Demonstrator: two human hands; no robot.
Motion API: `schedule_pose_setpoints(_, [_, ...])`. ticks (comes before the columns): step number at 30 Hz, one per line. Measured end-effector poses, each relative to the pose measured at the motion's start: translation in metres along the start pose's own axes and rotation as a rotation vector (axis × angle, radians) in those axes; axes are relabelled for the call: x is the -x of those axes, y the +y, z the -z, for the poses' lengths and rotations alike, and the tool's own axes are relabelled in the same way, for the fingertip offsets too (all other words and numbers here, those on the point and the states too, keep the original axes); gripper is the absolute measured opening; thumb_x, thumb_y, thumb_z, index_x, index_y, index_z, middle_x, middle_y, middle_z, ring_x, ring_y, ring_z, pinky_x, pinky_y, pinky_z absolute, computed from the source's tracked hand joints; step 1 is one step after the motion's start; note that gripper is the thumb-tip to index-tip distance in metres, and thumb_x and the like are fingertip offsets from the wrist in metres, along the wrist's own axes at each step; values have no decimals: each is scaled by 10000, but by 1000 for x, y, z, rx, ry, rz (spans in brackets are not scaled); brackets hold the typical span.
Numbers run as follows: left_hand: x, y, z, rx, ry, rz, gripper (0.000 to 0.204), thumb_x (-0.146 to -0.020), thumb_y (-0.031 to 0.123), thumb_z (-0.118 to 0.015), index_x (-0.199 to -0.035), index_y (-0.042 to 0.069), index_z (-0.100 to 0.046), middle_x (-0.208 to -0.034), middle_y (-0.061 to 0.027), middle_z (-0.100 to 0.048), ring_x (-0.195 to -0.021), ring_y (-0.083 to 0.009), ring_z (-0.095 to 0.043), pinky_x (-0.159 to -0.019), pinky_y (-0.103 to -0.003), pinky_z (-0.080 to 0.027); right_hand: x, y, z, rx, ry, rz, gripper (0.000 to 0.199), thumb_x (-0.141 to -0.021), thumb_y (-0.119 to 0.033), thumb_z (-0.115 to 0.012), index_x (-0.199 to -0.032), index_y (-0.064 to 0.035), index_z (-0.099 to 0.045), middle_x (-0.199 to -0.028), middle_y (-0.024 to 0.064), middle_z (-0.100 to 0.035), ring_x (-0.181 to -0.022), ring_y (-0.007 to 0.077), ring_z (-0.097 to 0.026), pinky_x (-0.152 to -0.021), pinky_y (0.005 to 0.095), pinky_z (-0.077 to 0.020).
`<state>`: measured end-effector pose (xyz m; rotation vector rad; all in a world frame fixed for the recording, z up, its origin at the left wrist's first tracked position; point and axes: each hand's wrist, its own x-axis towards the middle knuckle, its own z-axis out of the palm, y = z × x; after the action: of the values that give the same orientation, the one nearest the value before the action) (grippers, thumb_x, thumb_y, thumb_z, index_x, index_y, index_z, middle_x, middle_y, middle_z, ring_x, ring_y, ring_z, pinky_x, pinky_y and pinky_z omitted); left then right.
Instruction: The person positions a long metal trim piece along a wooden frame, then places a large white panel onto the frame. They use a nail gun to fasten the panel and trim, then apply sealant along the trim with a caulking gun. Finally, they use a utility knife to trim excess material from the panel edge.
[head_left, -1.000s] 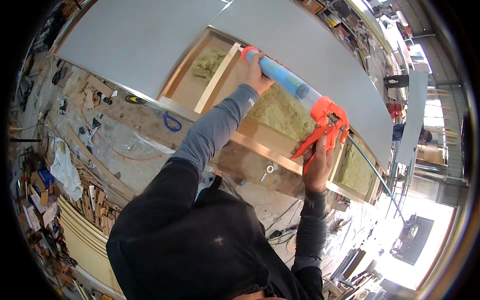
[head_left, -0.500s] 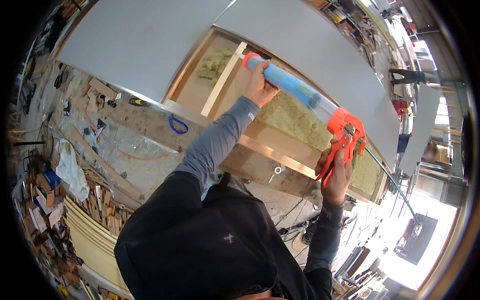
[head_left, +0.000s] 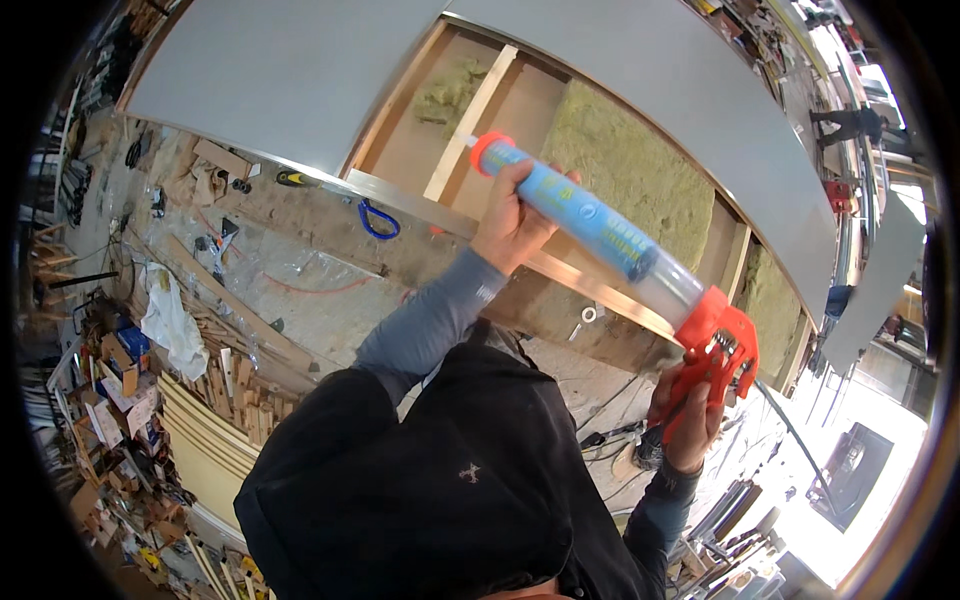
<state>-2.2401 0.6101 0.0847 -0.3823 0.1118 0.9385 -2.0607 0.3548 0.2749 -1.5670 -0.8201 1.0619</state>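
I've swung the caulking gun [head_left: 610, 240] lower and toward the right of the frame, its orange nozzle end lifted off the open wall cavity [head_left: 520, 110]. My left hand [head_left: 515, 215] wraps the blue tube; my right hand [head_left: 690, 410] grips the orange trigger handle, so I'm repositioning.
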Motion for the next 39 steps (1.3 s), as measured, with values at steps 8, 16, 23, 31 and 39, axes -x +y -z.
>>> schedule_pose_setpoints(8, [67,-26,24,-265,57,-26,421,-915,319,-707,-1159,-17,-632,-1192,-187,-688,-1180,-352,-640,-1158,-588,-401,51,13,54,-30,-154,-161,561,-1030,-399,-591,-1329,63,-482,-933,183,-661,-739,236,-670,-670,360,-557])
schedule_pose_setpoints(16, [-41,-244,24,-342,70,354,428,-971,329,-677,-1201,-21,-591,-1207,-199,-667,-1194,-347,-632,-1106,-547,-471,88,35,202,-357,271,85,600,-1042,-419,-566,-1371,74,-472,-1142,254,-635,-992,416,-682,-871,557,-565])
schedule_pose_setpoints(23, [-189,-520,66,-448,-57,567,403,-1014,320,-606,-1244,3,-509,-1193,-174,-662,-1134,-331,-661,-998,-513,-561,67,63,414,-271,377,241,554,-1066,-427,-535,-1324,61,-489,-1121,193,-625,-932,302,-659,-818,453,-569])
schedule_pose_setpoints(31, [-248,-596,105,-443,54,340,271,-1015,290,-570,-1164,66,-543,-1066,-127,-683,-983,-265,-693,-854,-455,-598,-5,80,560,-203,193,200,367,-1100,-290,-481,-1279,29,-515,-1056,145,-645,-851,221,-652,-775,372,-552])
schedule_pose_setpoints(39, [-196,-617,125,-375,-33,230,359,-996,327,-646,-1162,24,-550,-1170,-157,-675,-1182,-392,-651,-997,-500,-576,25,76,608,-90,59,187,370,-1090,-311,-498,-1248,22,-525,-999,128,-642,-777,182,-631,-684,317,-530])
